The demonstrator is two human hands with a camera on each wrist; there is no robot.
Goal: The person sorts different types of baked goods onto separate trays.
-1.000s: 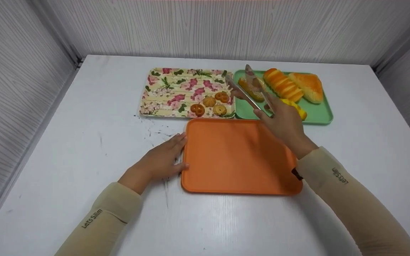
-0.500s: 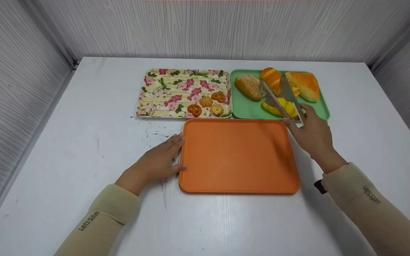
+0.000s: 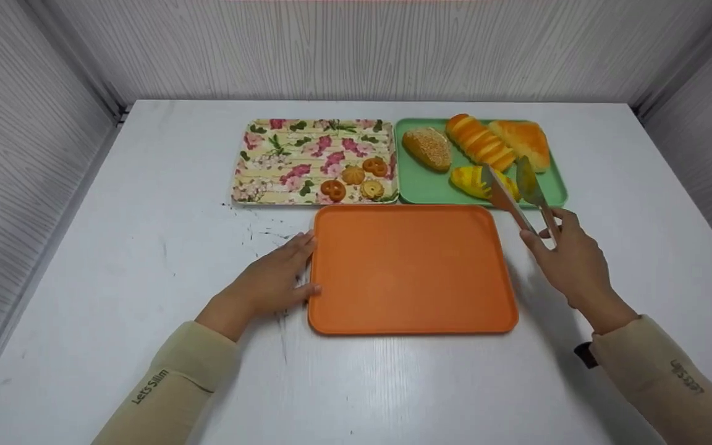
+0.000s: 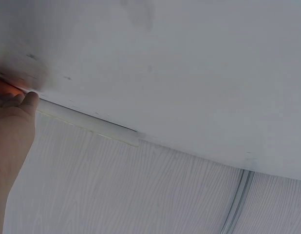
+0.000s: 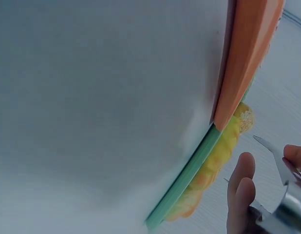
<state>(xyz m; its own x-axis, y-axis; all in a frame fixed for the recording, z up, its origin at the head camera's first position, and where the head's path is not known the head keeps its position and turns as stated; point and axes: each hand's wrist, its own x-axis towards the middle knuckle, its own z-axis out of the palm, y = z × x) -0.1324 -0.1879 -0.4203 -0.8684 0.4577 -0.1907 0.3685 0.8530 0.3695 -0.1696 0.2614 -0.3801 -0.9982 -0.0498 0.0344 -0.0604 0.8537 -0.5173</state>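
In the head view my right hand (image 3: 575, 262) grips a pair of metal tongs (image 3: 520, 213). Their spread arms reach over the near right part of the green tray (image 3: 421, 188), overlapping a yellow bread (image 3: 468, 180). Behind it lie a sesame bun (image 3: 428, 148), a striped loaf (image 3: 479, 142) and a square bread (image 3: 523, 143). With fingers extended, my left hand (image 3: 272, 278) rests along the left edge of the orange tray (image 3: 415, 269), thumb on its rim. The right wrist view shows fingers (image 5: 242, 190) around the tongs' handle (image 5: 287, 209).
A flowered tray (image 3: 288, 167) stands left of the green one, with pretzels (image 3: 333, 190) and round cookies (image 3: 371, 189) at its near right corner. The orange tray sits in front of both. A wood-patterned wall (image 3: 356, 49) rises behind the white table (image 3: 146, 247).
My right hand has carried the tongs rightward and back toward me, from over the sesame bun to the yellow bread. My left hand keeps its place on the orange tray.
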